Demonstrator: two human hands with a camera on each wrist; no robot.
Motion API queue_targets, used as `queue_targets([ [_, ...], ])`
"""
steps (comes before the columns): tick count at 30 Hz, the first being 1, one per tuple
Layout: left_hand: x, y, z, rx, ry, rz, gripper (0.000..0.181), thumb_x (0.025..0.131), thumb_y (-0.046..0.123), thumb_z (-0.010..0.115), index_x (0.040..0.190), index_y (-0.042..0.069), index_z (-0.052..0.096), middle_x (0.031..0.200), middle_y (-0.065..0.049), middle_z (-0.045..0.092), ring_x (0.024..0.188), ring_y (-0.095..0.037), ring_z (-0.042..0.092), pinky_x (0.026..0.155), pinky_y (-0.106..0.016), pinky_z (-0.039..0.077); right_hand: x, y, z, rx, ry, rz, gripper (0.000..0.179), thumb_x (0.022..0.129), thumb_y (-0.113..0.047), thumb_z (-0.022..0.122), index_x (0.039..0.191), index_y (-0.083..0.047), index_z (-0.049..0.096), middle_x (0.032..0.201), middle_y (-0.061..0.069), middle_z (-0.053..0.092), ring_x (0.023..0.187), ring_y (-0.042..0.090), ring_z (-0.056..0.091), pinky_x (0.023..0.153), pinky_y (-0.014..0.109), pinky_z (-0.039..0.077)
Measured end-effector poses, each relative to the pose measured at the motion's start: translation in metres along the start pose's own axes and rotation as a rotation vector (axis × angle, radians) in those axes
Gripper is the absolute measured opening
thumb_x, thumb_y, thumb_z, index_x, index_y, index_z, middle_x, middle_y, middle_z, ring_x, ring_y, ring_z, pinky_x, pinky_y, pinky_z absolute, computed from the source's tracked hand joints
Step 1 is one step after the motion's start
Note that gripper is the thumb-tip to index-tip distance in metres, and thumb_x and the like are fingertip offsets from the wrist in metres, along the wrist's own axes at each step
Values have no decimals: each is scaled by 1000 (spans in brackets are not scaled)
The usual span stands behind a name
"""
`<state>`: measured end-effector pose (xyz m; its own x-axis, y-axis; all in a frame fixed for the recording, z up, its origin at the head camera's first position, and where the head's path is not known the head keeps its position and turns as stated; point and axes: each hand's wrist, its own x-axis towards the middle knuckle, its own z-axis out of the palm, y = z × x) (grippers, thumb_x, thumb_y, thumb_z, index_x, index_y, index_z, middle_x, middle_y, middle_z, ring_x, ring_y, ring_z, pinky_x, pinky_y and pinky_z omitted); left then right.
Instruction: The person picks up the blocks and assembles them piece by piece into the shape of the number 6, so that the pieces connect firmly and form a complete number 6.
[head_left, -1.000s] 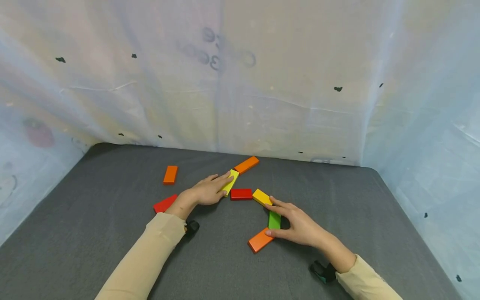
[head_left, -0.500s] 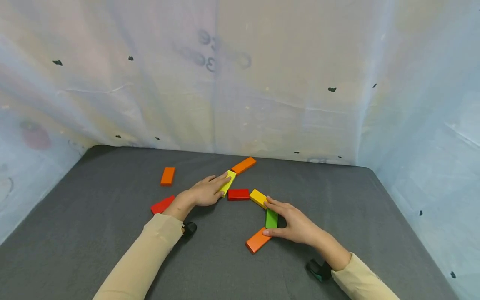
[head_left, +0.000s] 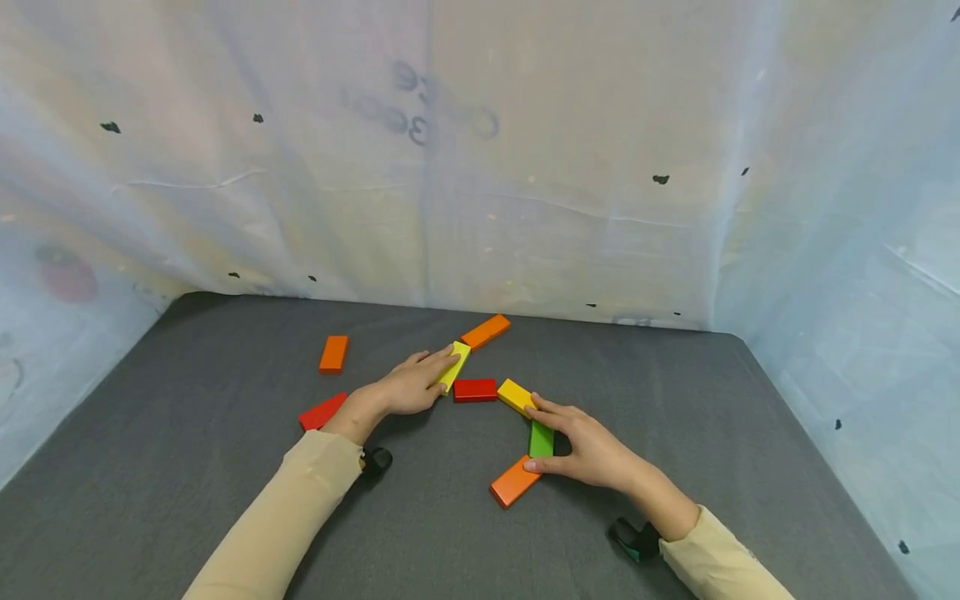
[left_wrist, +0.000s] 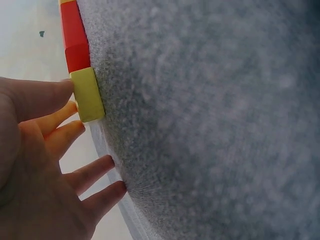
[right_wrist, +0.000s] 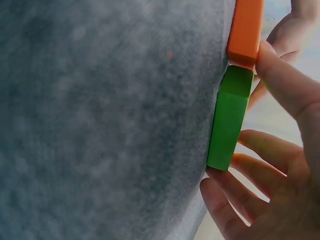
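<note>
A smooth lime-yellow rectangular block (left_wrist: pixel 89 95) lies flat on the counter between the far orange rectangular block (head_left: pixel 486 332) and the red rectangular block (head_left: pixel 476 391); the left hand (head_left: pixel 407 388) pinches it lengthwise. The right hand (head_left: pixel 588 446) keeps a wide grip over the green rectangular block (head_left: pixel 542 440), thumb on the near orange rectangular block (head_left: pixel 512 482), fingertips at the golden-yellow rectangular block (head_left: pixel 515 395). Light, level pressure probably serves best, nudging one block without disturbing its neighbours. Beneath spreads the grey cloth-covered counter (head_left: pixel 427 533).

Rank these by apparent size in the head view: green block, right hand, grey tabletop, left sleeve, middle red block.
Grey tabletop
Left sleeve
Right hand
Green block and middle red block: too alike to rank
</note>
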<state>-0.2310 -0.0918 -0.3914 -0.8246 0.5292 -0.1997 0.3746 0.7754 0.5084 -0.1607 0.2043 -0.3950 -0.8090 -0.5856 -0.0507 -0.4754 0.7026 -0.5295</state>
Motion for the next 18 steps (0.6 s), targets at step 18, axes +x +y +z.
queue_targets([
  [18,0,-2,-1,-14,17,44,58,101,15,46,153,9,22,161,-13,9,145,-40,16,115,-58,19,1,1,1,2,15,-11,73,85,-47,69,143,-9,47,154,11,34,136,39,38,104,66,30],
])
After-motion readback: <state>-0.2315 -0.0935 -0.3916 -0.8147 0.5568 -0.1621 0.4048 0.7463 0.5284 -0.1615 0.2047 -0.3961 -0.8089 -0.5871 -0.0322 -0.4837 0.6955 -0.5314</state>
